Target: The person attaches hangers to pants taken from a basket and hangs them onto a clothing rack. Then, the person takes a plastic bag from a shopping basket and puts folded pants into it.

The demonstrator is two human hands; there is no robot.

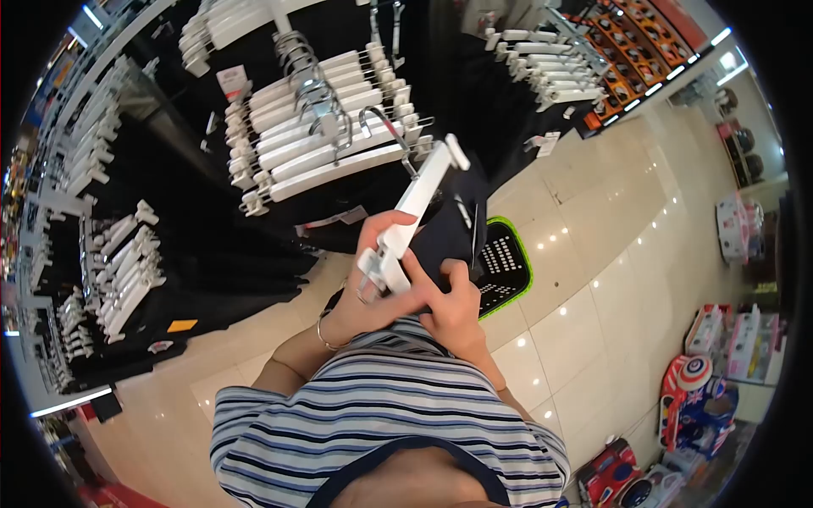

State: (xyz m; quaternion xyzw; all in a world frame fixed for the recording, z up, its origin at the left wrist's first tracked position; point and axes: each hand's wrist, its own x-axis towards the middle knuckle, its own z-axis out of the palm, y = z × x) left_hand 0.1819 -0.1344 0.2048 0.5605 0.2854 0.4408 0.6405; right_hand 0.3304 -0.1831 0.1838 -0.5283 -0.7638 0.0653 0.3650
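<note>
My left hand is closed around the lower end of a white clip hanger, which tilts up to the right with its metal hook pointing toward the rack. Dark trousers hang beside the hanger, partly hidden by my hands. My right hand grips the dark cloth with bent fingers, close to the hanger's lower clip. Just beyond the trousers, a black shopping basket with a green rim shows in part.
Ahead is a rack of white hangers with dark clothes. More hangers hold black garments on the left and others at the upper right. Boxed toys stand at the right on the tiled floor.
</note>
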